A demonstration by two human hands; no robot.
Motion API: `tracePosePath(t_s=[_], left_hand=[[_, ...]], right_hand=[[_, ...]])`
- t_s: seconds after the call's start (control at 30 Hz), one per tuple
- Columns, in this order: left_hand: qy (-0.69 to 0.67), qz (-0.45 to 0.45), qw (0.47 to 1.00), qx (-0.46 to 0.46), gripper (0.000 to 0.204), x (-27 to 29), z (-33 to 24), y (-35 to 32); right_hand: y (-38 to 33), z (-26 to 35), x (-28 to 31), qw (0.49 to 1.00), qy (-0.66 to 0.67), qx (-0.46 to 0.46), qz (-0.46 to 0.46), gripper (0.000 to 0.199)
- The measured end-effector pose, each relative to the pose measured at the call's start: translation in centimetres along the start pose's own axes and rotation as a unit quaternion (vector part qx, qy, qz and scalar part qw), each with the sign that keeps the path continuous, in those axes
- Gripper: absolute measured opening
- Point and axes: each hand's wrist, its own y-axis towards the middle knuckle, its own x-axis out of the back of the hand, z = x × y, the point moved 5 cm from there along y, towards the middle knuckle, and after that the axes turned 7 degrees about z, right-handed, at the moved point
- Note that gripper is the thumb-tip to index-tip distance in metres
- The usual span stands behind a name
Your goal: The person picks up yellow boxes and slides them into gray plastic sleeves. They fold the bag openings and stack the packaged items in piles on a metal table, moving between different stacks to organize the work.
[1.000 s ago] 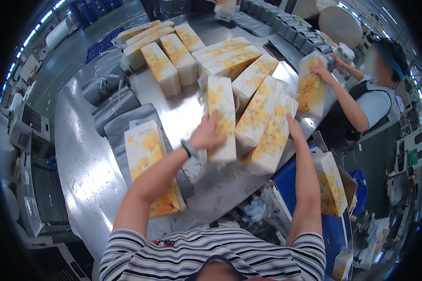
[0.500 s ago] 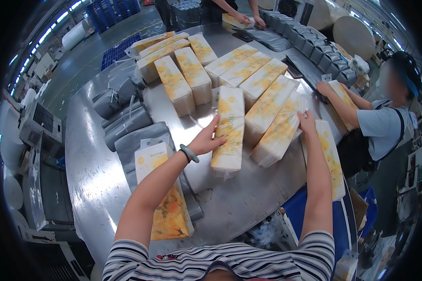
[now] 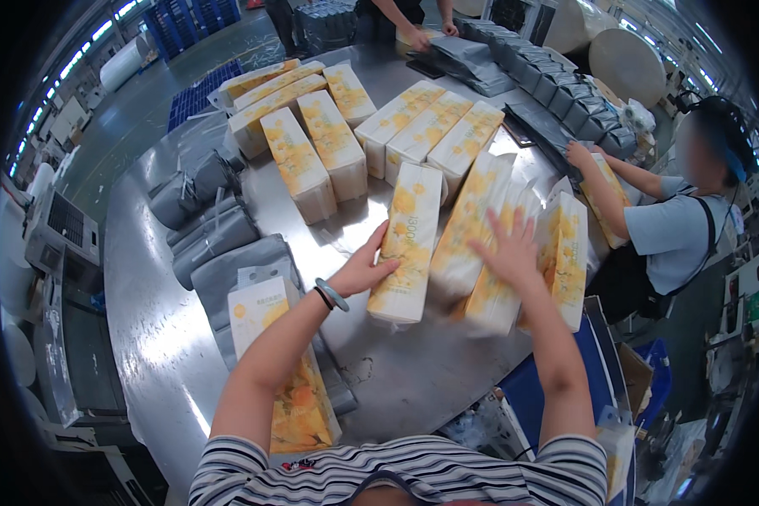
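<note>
My left hand wraps the left side of a white-and-yellow tissue pack, its thumb over the top and its fingers along the edge. To the right, my right hand has its fingers spread over a slightly blurred tissue pack; whether it presses on it I cannot tell. Between the hands lies a blurred tissue pack, and right of my right hand is another tissue pack. A tissue pack lies under my left forearm, on a grey plastic bag.
More tissue packs stand at the back of the metal table. Grey bag bundles lie at left. At right a co-worker handles a pack and a grey bag; another person's hands work at the far edge. A blue bin stands beyond the table.
My right hand has moved left from the outer end of a pack, its fingers now spread. The packs on the right have shifted closer together. My left hand still holds its pack.
</note>
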Motion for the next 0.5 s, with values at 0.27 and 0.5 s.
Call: tracePosePath(t_s=[0.27,0.5], left_hand=[[-0.157,0.107,0.980,0.054,0.078,0.0,2.3,-0.9],[-0.307,0.129,0.943,-0.013,0.087,-0.5,-2.2,-0.9]], right_hand=[[-13.6,-2.7,-7.1,0.746,0.665,0.020,0.023,0.075],[-13.1,-1.0,-7.7,0.448,0.886,-0.014,0.122,0.065]])
